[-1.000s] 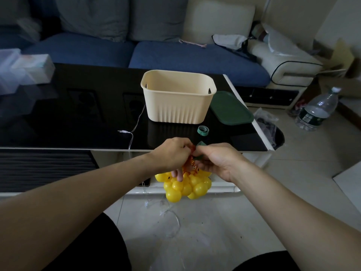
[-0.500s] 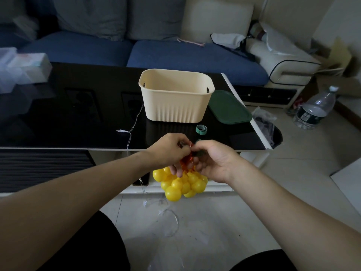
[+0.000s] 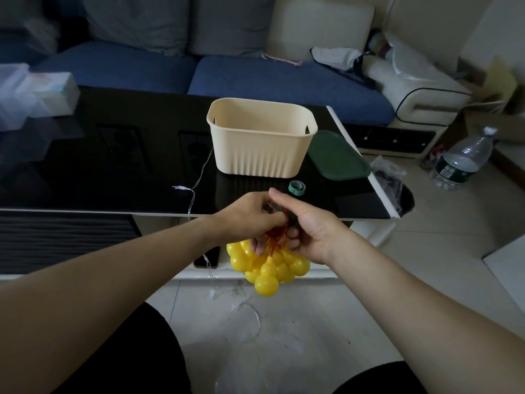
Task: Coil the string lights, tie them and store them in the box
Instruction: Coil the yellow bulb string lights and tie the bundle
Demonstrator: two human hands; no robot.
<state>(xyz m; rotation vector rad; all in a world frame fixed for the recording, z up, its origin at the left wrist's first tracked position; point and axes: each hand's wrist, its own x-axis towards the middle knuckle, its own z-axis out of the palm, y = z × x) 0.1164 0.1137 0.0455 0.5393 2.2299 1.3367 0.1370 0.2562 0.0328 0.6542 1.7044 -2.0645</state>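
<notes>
Both hands meet just off the near edge of the black glass bench (image 3: 113,166), over the floor. The left hand (image 3: 247,220) has its fingers curled round the gathered orange wires of the string lights (image 3: 268,268), whose yellow ball bulbs hang in a tight cluster below the two hands. The right hand (image 3: 309,228) pinches the same wire bunch from the right side, where a dark green tie strip (image 3: 291,220) shows between the thumbs; how far it is wrapped cannot be told. On the bench, beyond the hands, stands the cream ribbed box (image 3: 261,155), open at the top. Its dark green lid (image 3: 336,156) lies flat just right of it. A small roll of green tie (image 3: 296,187) sits between the box and the hands. A thin clear-wired string (image 3: 199,177) runs from the box's left side over the near bench edge to the floor. A water bottle (image 3: 463,160) stands on the floor at far right.
</notes>
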